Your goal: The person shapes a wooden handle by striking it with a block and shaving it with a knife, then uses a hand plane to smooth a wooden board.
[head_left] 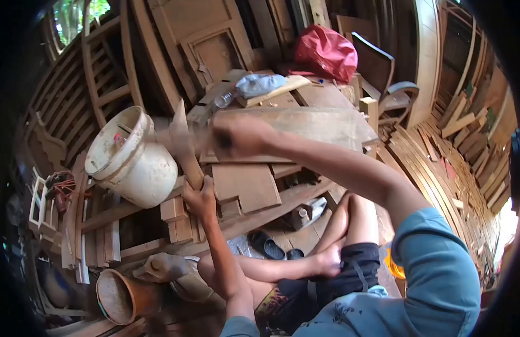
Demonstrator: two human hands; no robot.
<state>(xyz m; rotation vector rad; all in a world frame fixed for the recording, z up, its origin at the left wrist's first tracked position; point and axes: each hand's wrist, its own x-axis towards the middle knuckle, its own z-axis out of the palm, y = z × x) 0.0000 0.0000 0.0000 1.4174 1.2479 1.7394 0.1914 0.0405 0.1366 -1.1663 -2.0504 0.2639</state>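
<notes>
- Left hand [201, 197] — fingers grasping the lower end of a pale narrow wooden slat [184, 147]. It stands tilted just right of the dirty white plastic bucket [131, 163], above the stacked brown offcut boards [243, 182].
- Right hand [237, 135] — fingers clenched on a blurred brownish tool [171, 138], level with the slat's upper half. Too smeared to tell what tool it is, or whether it touches the wood.
- My read: a strike or cut on the slat. To do it well:
  - hold low with the left hand, well clear of the contact point
  - brace the slat's foot on the boards so it can't skate
  - use short controlled strokes, eyes on the edge
  - main risk is a glance-off toward the left thumb or the bare knee [358, 216] below
- Surface: no real tabletop, just the board stack on the floor. Black sandals [266, 245] lie beside it, and an orange-brown bucket [117, 295] sits lower left.
- Room: carved wooden frames [102, 84] lean at left. A clear plastic bottle [251, 85] and a red bag [327, 51] sit at the back. Loose long planks [439, 163] fan out at right.
</notes>
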